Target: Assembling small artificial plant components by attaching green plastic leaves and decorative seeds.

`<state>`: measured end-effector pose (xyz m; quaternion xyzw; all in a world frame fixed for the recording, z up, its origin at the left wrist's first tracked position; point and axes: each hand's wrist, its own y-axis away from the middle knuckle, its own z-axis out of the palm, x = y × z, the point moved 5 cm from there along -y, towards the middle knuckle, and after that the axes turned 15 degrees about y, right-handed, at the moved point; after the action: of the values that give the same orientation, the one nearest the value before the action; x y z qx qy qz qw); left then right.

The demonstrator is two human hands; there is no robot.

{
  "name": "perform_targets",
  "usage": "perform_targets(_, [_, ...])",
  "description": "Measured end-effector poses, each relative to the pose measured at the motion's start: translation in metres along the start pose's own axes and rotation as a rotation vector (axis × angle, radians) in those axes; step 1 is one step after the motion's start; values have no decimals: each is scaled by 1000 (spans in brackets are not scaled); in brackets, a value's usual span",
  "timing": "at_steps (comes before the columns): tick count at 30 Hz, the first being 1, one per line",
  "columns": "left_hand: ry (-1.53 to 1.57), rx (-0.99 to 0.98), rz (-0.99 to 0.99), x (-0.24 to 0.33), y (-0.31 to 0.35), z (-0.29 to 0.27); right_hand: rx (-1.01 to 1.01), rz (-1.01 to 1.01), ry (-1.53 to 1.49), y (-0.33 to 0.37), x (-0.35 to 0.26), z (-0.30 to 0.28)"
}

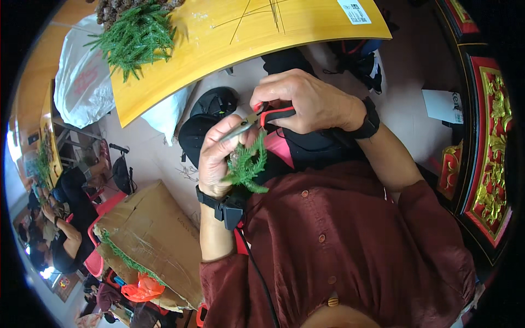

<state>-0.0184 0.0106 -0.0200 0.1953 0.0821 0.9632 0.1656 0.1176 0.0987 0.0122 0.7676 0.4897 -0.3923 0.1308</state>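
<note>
1. This looks like a shared handicraft workshop, in a room with ornate carved decoration.
2. At twelve o'clock, a yellow worktable [219, 57] carries thin wires [275, 16]; toward half past ten on it lie pine cones [111, 13] and green conifer-like sprays [139, 44].
3. Near the centre, red-and-black-handled pliers [279, 113] and a green sprig [249, 169] show handwork.
4. At eight o'clock, a large cardboard box [158, 238] has more greenery [128, 257] along its side.
5. Toward nine o'clock, another table [56, 170] bears greenery, with people [65, 254] just below.
6. At three o'clock stands a gilded red carved panel [490, 158].
</note>
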Motion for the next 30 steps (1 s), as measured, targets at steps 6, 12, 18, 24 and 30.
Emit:
perform_targets(6, [-648, 354, 311, 26, 2, -7, -111, 319, 144, 9, 11, 14])
perform_targets(12, [-635, 406, 374, 30, 7, -3, 31, 229, 166, 7, 12, 3])
perform_targets(18, [-339, 296, 252, 27, 9, -7, 91, 47, 267, 7, 10, -9])
perform_targets(24, [-253, 221, 208, 19, 9, 3, 91, -24, 316, 6, 6, -11])
perform_targets(30, [-202, 201, 179, 13, 7, 3, 168, -127, 350, 3, 0, -15])
